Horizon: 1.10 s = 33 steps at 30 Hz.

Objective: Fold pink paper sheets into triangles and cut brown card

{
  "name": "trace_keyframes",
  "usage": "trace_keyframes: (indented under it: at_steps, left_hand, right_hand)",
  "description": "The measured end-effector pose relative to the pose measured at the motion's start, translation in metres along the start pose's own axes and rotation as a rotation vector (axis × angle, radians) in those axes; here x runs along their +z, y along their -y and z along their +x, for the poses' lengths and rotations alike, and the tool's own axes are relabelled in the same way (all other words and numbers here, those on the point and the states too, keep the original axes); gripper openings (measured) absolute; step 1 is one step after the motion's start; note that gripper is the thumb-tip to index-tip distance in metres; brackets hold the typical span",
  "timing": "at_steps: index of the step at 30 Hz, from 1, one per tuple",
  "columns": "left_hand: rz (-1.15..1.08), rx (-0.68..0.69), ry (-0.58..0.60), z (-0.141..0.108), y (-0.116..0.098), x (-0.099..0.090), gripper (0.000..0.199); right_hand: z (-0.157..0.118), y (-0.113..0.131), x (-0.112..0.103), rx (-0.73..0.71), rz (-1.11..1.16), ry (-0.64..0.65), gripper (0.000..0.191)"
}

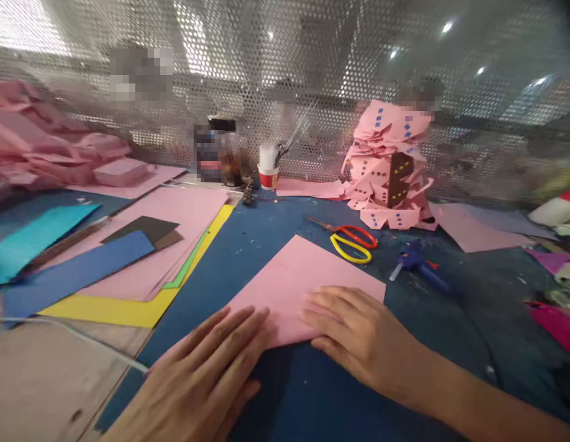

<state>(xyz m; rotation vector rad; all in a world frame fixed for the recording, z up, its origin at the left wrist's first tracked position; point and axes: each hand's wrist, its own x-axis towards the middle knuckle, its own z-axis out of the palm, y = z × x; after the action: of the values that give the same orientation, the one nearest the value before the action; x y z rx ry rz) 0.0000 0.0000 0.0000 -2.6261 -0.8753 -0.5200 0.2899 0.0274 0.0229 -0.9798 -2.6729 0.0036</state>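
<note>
Left hand laid flat, fingers extended and close together, fingertips on the near left part of a pink sheet. Right hand rests on the sheet's near right part, fingers slightly bent and loosely together (thumb at the near edge). The sheet lies on a blue work surface, one corner pointing to the far side. Just beyond it lie scissors with one red and one yellow handle; to their right, a blue glue gun. On the left, a blue strip overlaps stacked pink sheets, with a yellow sheet beneath. Farther off stand a red-and-white cup and, right of it, a pile of dotted pink pieces (loosely heaped), before a perforated panel.
</note>
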Motion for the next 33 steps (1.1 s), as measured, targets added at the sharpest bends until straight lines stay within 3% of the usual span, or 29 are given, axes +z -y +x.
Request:
trace_keyframes:
  at_steps: [7,27,33]
  left_hand:
    - [0.033,-0.117,0.034,0.0,-0.029,-0.012,0.062]
    - [-0.172,-0.177,0.18,-0.007,-0.028,-0.012,0.066]
    - [-0.273,-0.205,0.171,-0.005,-0.028,-0.013,0.065]
  right_hand:
    - [0.002,0.0,0.001,-0.023,-0.027,-0.021,0.03]
    - [0.0,-0.001,0.003,-0.041,-0.062,-0.05,0.033]
    - [-0.001,0.0,0.002,-0.032,-0.066,-0.042,0.033]
